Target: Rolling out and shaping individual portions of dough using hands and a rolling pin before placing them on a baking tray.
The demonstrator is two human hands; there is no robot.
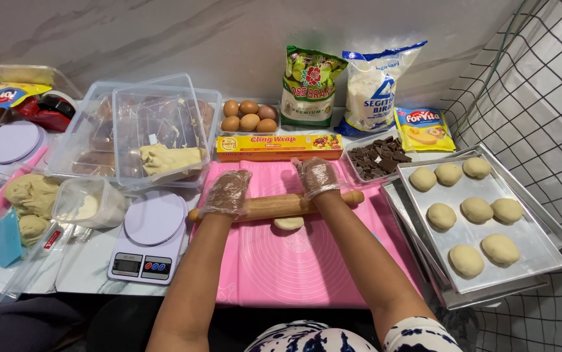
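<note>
My left hand (227, 193) and right hand (317, 176) rest on the rolling pin (274, 206), fingers pressed together flat. The pin lies on a dough piece (289, 223) on the pink mat (294, 267).

Gloved left hand (227, 193) and right hand (317, 176) flat on wooden rolling pin (275, 205) over dough piece (289, 223), pink mat (294, 261).

Under both your palms lies a long, pale-brown wooden rolling pin (281, 205), cylindrical and smooth. It rests level, crosswise before you, on a pink silicone baking mat (294, 274). One tapered end shows just beyond your left hand (227, 193), the other rounded end beyond your right hand (317, 176).

A small, pale cream piece of dough (288, 223), flattened and roughly oval, lies on the mat directly beneath the pin, between your two wrists. Its near edge shows below the pin, closer to your right wrist; the far part is hidden under the wood.
</note>
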